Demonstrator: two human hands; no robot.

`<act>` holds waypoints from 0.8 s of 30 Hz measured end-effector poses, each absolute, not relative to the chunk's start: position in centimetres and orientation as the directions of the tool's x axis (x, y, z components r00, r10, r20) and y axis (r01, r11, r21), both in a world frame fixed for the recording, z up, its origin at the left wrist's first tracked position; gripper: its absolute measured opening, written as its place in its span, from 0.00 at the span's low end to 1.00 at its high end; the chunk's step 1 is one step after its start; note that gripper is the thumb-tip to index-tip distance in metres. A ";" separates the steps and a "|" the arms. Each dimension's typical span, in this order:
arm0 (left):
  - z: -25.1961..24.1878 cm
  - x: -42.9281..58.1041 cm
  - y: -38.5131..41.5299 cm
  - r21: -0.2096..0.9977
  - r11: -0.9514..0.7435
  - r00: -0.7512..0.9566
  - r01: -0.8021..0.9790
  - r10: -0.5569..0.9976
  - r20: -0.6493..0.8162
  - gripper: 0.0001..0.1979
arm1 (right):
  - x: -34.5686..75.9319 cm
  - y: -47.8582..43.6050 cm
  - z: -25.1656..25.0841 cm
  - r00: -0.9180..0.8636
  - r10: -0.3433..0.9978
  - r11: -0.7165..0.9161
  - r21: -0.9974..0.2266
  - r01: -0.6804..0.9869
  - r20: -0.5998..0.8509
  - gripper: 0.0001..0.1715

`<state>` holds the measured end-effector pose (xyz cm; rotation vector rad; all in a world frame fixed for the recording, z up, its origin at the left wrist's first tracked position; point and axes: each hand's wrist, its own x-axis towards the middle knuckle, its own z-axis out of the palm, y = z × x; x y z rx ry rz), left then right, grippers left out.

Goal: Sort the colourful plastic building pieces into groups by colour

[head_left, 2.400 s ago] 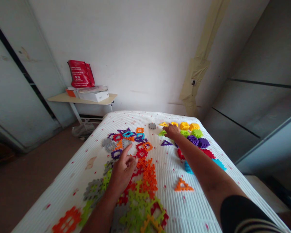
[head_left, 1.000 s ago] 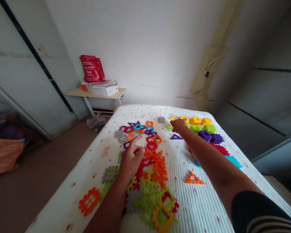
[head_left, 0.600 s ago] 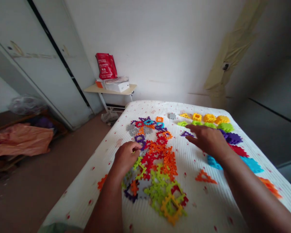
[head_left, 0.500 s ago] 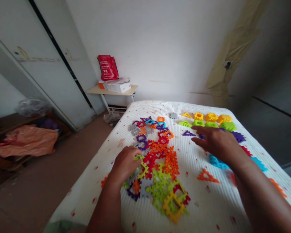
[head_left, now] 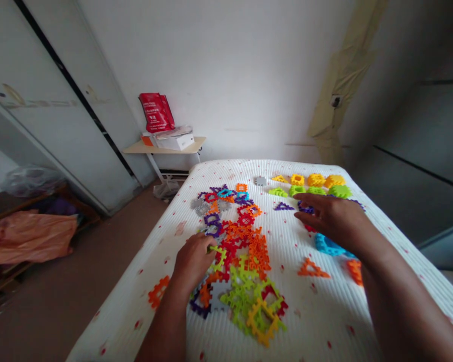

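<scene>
My left hand [head_left: 195,259] is closed on the edge of a lime green toothed building piece [head_left: 219,258], over the left side of a mixed heap. Around it lie orange interlocking pieces [head_left: 258,254], a grey square piece [head_left: 219,295] and a yellow square frame [head_left: 263,322]. My right hand [head_left: 326,213] hovers over the sorted pieces, thumb and forefinger apart, nothing seen held. Purple pieces [head_left: 304,207] show behind its fingers. Close by are a purple triangle [head_left: 284,206], blue pieces [head_left: 326,245] and an orange triangle [head_left: 312,269]. My right forearm hides part of the rows.
Rows of yellow pieces [head_left: 316,180] and lime green pieces [head_left: 316,191] sit at the far right of the white quilted bedspread [head_left: 117,301]. Behind stands a small table [head_left: 136,147] with a red bag [head_left: 156,111] and a white box [head_left: 175,142]. A wardrobe [head_left: 56,100] stands left.
The view has shifted, so the scene sits a little further left. The left hand keeps hold of the lime green piece. The right hand stays over the purple pieces, its fingers still apart.
</scene>
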<state>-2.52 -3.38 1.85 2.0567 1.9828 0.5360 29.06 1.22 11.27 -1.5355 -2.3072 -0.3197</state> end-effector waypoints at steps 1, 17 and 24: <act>1.7 -2.5 -3.2 0.478 -0.043 -0.013 0.878 0.994 0.112 0.07 | 29.2 1.2 11.5 -0.332 0.848 0.372 -0.016 0.928 0.413 0.21; 2.9 3.4 -0.5 0.989 0.032 -0.270 0.147 0.963 0.009 0.16 | 25.6 0.8 10.0 -0.486 0.812 0.547 -0.133 0.826 0.323 0.18; 1.6 5.0 -0.5 0.999 -0.010 -0.266 0.030 0.964 0.017 0.18 | 22.4 0.0 8.2 -0.545 0.774 0.620 -0.206 0.757 0.323 0.31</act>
